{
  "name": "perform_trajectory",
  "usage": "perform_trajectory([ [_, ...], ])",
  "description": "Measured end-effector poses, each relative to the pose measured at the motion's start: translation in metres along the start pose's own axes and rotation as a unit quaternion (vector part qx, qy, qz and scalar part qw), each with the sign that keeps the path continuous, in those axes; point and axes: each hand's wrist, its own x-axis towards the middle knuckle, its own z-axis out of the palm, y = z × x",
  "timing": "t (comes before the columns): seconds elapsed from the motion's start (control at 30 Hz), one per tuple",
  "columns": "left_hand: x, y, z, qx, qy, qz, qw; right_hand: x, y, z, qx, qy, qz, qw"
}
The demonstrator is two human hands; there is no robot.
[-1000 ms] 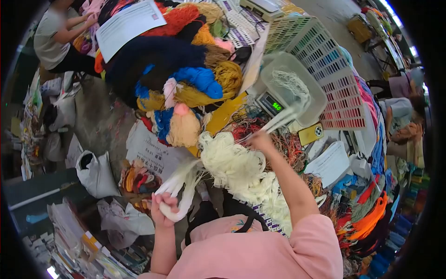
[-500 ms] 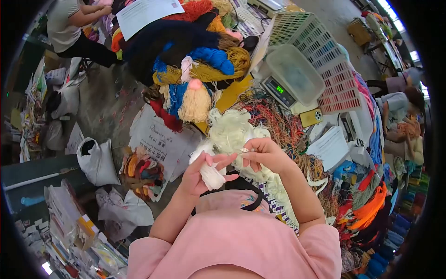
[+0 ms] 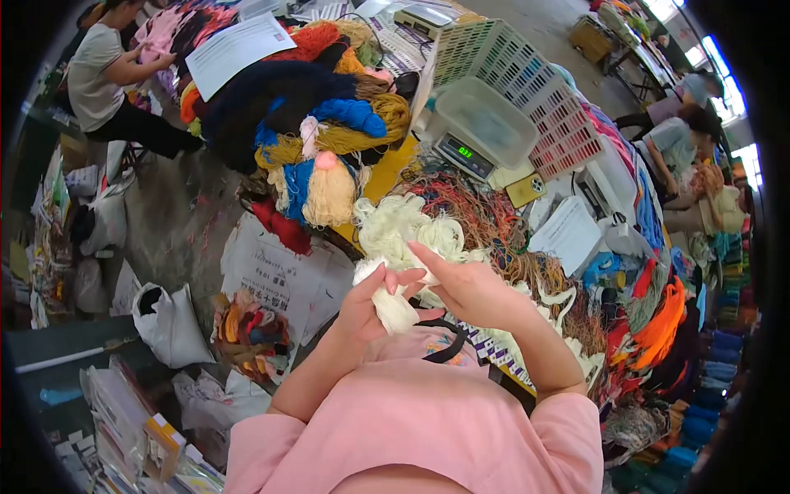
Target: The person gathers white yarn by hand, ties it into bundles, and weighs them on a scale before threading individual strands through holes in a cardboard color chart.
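Hands together: left hand [image 3: 370, 303] clamps cream yarn bundle [image 3: 393, 311], right hand [image 3: 461, 284] open, touching it.

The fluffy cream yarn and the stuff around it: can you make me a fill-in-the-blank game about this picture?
1. The left hand grips a bundle of fluffy cream yarn, and the right hand touches it from the ____ side.
2. The digital weighing scale carries a clear plastic ____ on top.
3. The digits on the scale's display glow ____.
4. The yellow phone lies on the table right beside the ____.

Missing words: right; tub; green; scale
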Motion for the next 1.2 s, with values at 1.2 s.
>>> perform_trajectory([
  [1.2,0.006,-0.030,0.018,0.230,0.061,-0.014,0.971,-0.037,0.015,0.062,0.727,0.232,0.078,0.642],
])
